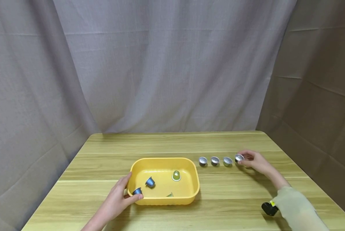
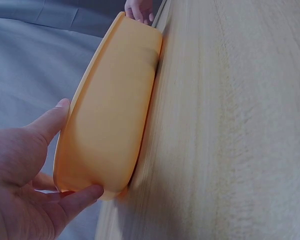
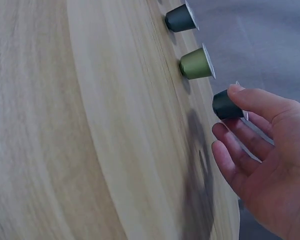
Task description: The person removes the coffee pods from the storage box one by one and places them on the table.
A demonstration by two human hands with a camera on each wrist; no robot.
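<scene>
Yellow plastic tray (image 1: 194, 179), shallow with rounded corners, sits on the wooden desk (image 1: 172, 144); the left hand (image 1: 117, 200) grips its near left corner, thumb over the rim and fingers curled on the outer wall. Inside lie two blue capsules (image 1: 150, 182) and a green one (image 1: 176, 175). Beyond the tray's right end stands a row of four foil-topped capsules; the right hand (image 1: 254, 162) pinches the dark end capsule (image 3: 227, 105), fingers loosely curled. Bare desk lies beyond both hands.
</scene>
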